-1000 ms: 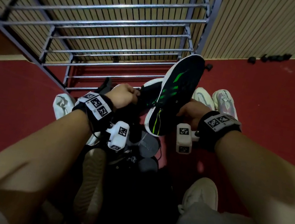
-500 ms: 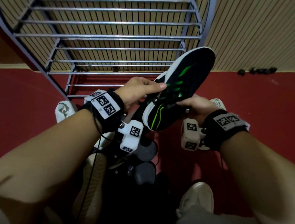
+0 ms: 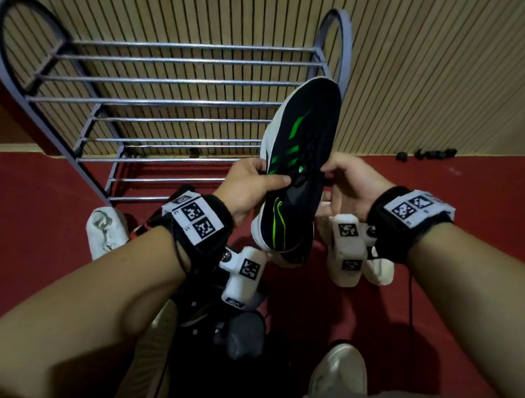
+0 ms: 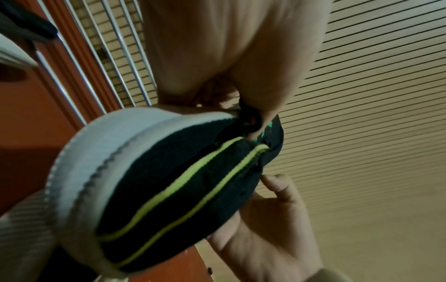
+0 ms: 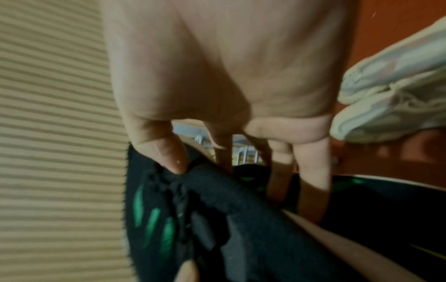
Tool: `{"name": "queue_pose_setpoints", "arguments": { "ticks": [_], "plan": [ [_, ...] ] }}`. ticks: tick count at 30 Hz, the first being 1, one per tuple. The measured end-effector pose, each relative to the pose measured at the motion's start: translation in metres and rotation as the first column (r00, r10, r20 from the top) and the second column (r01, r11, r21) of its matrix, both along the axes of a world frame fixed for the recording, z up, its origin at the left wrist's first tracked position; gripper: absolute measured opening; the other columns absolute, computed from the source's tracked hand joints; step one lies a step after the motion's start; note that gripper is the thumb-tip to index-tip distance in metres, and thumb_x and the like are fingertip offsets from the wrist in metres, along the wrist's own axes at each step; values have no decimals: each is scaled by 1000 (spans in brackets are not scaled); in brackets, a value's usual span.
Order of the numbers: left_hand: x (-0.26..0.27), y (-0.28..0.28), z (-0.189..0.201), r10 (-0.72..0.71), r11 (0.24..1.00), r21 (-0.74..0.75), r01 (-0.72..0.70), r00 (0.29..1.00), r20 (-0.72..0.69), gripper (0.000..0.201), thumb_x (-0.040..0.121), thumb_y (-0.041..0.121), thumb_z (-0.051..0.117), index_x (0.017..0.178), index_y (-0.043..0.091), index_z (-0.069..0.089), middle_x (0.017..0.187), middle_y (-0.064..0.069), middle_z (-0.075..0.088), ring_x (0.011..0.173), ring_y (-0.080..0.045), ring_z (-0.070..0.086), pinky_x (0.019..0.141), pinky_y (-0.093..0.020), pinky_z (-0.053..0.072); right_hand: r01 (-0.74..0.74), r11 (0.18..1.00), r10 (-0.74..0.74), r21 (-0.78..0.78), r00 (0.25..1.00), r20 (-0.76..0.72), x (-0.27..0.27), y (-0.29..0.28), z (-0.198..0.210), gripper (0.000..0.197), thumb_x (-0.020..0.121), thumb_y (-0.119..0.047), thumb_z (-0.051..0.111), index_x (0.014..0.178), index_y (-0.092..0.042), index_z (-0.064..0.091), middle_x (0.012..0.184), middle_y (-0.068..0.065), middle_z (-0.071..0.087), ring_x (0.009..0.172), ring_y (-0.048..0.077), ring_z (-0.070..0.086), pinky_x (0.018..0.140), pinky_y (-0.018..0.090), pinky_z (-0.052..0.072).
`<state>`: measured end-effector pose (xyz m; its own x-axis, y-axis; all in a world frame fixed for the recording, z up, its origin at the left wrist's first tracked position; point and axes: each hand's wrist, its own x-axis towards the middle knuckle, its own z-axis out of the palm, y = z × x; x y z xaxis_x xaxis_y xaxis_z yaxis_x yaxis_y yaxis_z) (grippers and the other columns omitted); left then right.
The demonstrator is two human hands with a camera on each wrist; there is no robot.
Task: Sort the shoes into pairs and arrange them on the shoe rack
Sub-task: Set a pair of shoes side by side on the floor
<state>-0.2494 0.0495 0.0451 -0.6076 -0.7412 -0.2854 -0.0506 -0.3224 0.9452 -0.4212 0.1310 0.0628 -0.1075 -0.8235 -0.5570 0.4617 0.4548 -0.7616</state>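
A black sneaker (image 3: 299, 156) with green stripes and a white sole is held up in the air before the grey metal shoe rack (image 3: 174, 97), toe pointing up. My left hand (image 3: 252, 186) grips its left side, thumb across the upper. My right hand (image 3: 343, 184) pinches the laces and tongue from the right. In the left wrist view the sneaker's heel (image 4: 169, 192) shows yellow-green lines and a white sole. In the right wrist view my right thumb and fingers (image 5: 173, 152) pinch the black upper (image 5: 217, 209).
Shoes lie on the red floor: a white one (image 3: 105, 235) at the left by the rack's foot, pale ones (image 3: 377, 270) under my right wrist, also seen as pale sneakers (image 5: 395, 95), another pale one (image 3: 340, 371) and a tan sole (image 3: 151, 354) near my legs. A slatted wall stands behind the rack.
Both hands have lifted the black sneaker higher, up in front of the rack's upper shelves. My left hand went from the floor pile onto the sneaker, and my right hand shifted to its laces.
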Motion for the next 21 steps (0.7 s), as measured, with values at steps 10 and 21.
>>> {"name": "queue_pose_setpoints", "arguments": {
  "ticks": [10,21],
  "plan": [
    [-92,34,3,-81,995,45,84,994,-71,26,84,-6,65,110,-10,61,101,-22,71,87,-30,71,80,-37,57,57,987,7,152,921,-390,-85,44,6,33,68,-4,52,97,-15,64,89,11,58,74,24,54,63,32,47],
    [-191,69,-57,-258,943,213,255,966,-16,21,93,1,53,109,-11,61,94,-22,70,77,-28,71,66,-32,57,96,933,58,346,911,-408,-168,94,-112,33,86,-17,53,115,-3,60,105,25,66,79,32,61,77,54,56]
  ]
}}
